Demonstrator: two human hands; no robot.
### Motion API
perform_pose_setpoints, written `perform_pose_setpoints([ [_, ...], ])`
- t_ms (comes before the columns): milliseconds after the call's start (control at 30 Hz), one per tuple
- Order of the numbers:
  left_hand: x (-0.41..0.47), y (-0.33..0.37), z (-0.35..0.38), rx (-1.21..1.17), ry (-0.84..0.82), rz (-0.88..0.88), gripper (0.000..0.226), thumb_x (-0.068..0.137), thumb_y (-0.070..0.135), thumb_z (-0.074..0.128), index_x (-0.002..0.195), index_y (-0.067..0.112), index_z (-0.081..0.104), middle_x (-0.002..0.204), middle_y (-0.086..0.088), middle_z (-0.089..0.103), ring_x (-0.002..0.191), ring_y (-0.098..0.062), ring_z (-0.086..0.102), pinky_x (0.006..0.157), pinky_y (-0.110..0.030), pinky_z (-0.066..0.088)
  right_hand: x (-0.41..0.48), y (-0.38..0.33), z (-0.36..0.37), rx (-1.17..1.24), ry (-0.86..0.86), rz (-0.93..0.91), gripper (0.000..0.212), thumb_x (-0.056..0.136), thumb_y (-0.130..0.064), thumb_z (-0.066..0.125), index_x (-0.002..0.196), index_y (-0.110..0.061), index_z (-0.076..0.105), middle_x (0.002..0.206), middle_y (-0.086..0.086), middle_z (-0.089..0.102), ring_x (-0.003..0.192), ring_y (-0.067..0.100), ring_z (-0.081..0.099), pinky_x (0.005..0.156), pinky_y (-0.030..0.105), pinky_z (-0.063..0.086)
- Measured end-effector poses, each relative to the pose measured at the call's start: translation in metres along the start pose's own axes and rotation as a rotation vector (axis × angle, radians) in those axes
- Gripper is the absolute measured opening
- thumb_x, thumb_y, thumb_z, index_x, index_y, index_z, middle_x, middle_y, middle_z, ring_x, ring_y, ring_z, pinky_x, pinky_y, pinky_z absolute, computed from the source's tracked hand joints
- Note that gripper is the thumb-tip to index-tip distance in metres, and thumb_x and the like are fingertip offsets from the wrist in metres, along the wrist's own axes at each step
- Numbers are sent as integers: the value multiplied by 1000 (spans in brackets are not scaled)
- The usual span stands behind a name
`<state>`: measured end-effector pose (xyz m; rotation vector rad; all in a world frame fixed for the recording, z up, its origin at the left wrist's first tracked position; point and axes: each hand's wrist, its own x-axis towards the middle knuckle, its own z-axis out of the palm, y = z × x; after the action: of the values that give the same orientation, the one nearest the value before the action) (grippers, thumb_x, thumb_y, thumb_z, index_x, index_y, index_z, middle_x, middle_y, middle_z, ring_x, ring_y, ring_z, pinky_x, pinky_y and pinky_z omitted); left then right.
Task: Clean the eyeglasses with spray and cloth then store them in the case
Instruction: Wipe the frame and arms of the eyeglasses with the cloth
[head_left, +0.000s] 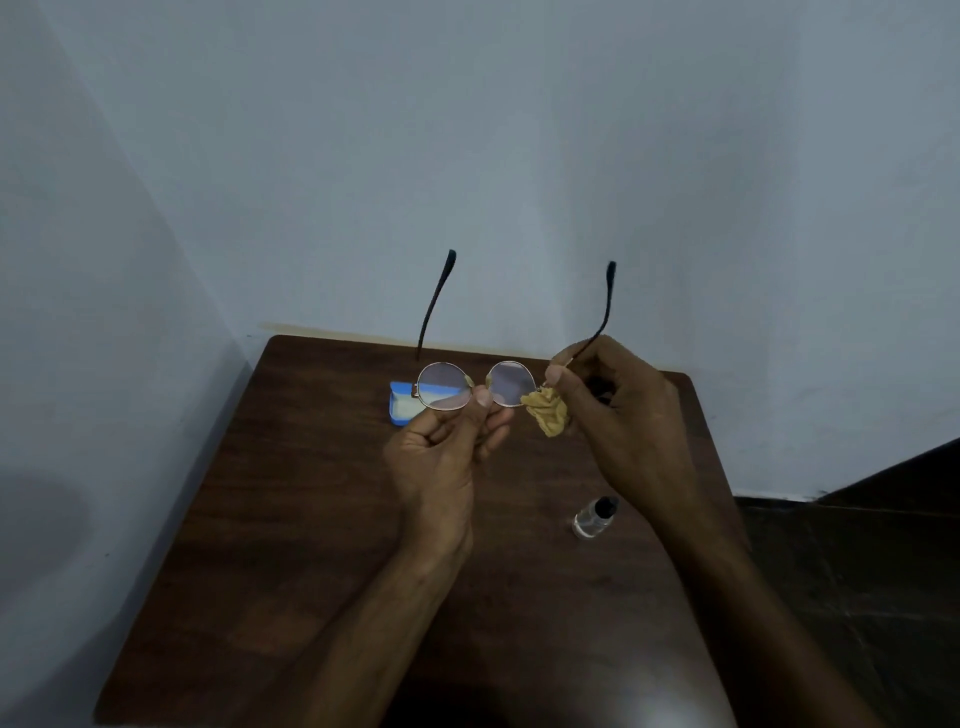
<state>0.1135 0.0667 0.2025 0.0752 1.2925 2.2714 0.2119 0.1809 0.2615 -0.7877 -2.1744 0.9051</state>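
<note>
L hand (441, 457) pinches eyeglasses (511, 385) at the bridge; R hand (618, 415) grips one temple nr the hinge plus bunched tan cloth (545, 413), all held above table (311, 519). Blue case (402, 409) lies open behind, pale lining showing. Small bottle (592, 519) w/ clear liquid sits nr R forearm.

Above the dark brown wooden worktop (311, 519), the left hand (441, 457) pinches the bridge of round metal-rimmed eyeglasses (444, 387); the right hand (618, 410) pinches one temple, holding a crumpled tan cloth (545, 413). On the worktop sit an open blue case (402, 413) and a small clear black-capped bottle (595, 517).
</note>
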Motion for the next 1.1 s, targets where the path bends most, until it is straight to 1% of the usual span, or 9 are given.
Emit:
perform_pose_setpoints([
  [133,7,-2,0,-6,53,-7,19,90,8,76,107,-2,77,96,-18,81,91,-32,80,78,-34,66,-15,0,10,168,139,150,23,89,-18,82,105,-20,65,87,-7,76,82,10,75,72,33,64],
  [233,7,-5,0,7,66,-14,18,91,6,76,107,-3,77,94,-18,81,88,-29,80,78,-33,66,-28,-7,22,178,228,86,29,84,-6,84,106,-16,66,95,-10,75,90,9,74,79,28,62],
  [400,0,-8,3,51,34,-2,16,93,3,74,107,-4,77,93,-16,81,87,-28,81,77,-31,66,-27,-8,38,90,132,-49,26,89,1,76,111,-13,74,106,-5,76,98,11,74,85,31,62],
  [500,-1,-10,4,103,22,27,12,92,2,74,104,-2,78,90,-13,82,84,-25,81,73,-28,65,-19,-5,41,-169,114,-98,19,94,-17,64,106,-12,77,103,0,76,93,16,72,79,42,62],
  [600,-1,-10,3,105,0,54,11,92,-2,74,102,-1,78,89,-12,82,83,-25,81,73,-27,64,-16,-13,44,-376,72,-131,44,90,-37,46,99,-8,78,98,8,77,86,26,69,73,37,59],
  [700,1,-7,0,143,-10,99,12,92,-5,73,101,1,78,84,-2,82,79,-13,80,69,-18,61,-18,-14,46,-386,8,-126,15,93,-23,66,103,-17,76,103,0,75,92,21,64,74,33,52],
  [767,4,-4,-3,143,-2,114,12,92,-5,73,102,-1,78,84,-3,82,78,-12,79,69,-18,60,-21,-12,46,-404,12,-147,10,91,-21,71,100,-19,75,100,-2,74,92,21,62,70,30,47],
  [867,5,-5,-5,197,-12,158,13,93,-3,73,104,-7,77,85,-8,82,76,-14,79,69,-20,61,-20,-12,45,-569,62,-198,18,90,-30,58,91,-20,72,92,-4,71,91,22,61,62,31,48],
  [1100,5,-3,-7,319,-15,199,12,90,0,76,101,-2,79,78,6,81,73,-7,78,68,-17,60,-21,-19,49,-595,32,-231,15,80,-12,79,92,-17,71,90,-1,71,85,23,63,63,27,42],
])
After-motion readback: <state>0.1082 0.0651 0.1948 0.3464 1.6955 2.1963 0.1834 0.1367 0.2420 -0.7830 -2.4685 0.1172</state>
